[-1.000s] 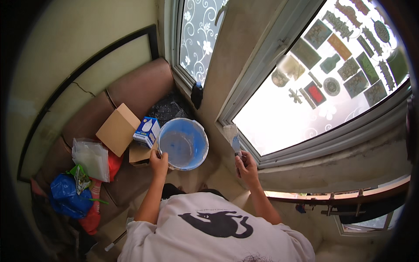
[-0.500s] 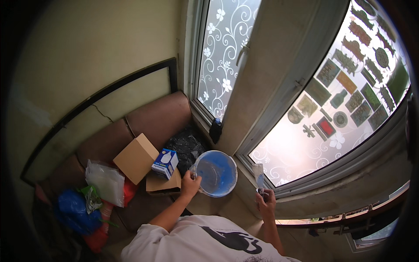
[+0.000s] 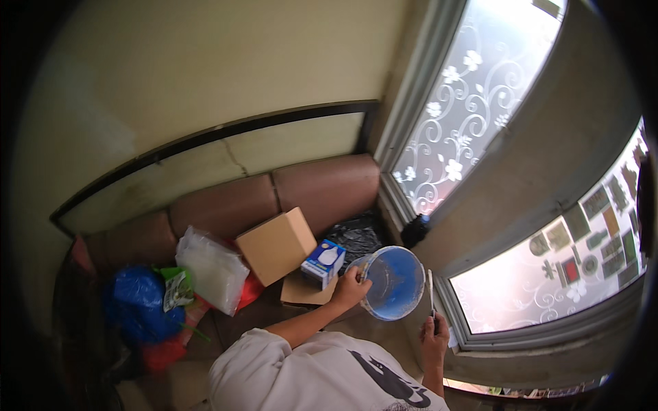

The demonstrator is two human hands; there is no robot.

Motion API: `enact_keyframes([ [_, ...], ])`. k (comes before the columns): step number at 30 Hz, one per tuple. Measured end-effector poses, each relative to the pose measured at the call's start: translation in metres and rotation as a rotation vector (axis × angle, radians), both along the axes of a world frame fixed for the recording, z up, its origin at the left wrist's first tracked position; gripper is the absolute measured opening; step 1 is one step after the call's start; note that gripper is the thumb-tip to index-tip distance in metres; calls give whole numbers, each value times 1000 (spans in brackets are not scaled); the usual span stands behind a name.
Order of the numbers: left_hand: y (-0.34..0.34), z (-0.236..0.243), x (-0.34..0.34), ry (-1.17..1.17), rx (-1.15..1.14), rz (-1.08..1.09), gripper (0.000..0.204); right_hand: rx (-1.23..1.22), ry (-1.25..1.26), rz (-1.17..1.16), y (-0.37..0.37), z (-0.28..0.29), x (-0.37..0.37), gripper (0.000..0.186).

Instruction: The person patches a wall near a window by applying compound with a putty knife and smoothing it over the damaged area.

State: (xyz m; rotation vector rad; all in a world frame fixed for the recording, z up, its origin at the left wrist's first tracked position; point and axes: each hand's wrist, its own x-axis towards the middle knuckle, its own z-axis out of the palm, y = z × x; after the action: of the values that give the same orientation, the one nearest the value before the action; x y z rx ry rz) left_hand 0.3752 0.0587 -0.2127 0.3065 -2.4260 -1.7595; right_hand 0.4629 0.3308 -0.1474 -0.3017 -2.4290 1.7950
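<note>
A blue bucket (image 3: 396, 282) with greyish-white residue on its inner wall and rim is tilted so that I see into it. My left hand (image 3: 351, 288) is closed on the bucket's left rim. My right hand (image 3: 434, 337), to the right of the bucket, is closed round the dark handle of a putty knife (image 3: 431, 291). The knife points upward, its blade almost edge-on and apart from the bucket. Beside my left hand are a blue-and-white bulb box (image 3: 323, 263) and black plastic (image 3: 356, 234).
A brown sofa (image 3: 223, 204) runs along the wall. On it lie cardboard boxes (image 3: 277, 245), clear plastic packaging (image 3: 212, 270) and a blue plastic bag (image 3: 140, 301). A dark bottle (image 3: 415, 231) stands by the corner. Frosted windows (image 3: 473, 103) with metal frames are at right.
The view has turned left, so the sofa and windows sit further right. The putty knife has turned from showing its broad blade to nearly edge-on, closer to the bucket.
</note>
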Motion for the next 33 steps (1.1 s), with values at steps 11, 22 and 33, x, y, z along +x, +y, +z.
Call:
enact_keyframes([
  [11,-84,7,28,-7,40,270,34,27,-26,258,-73,6,-41,23],
  [22,-132,19,79,5,17,563,33,18,22,584,-118,11,-60,25],
  [33,-178,49,77,249,-99,615,23,368,44,595,-111,71,-89,25],
])
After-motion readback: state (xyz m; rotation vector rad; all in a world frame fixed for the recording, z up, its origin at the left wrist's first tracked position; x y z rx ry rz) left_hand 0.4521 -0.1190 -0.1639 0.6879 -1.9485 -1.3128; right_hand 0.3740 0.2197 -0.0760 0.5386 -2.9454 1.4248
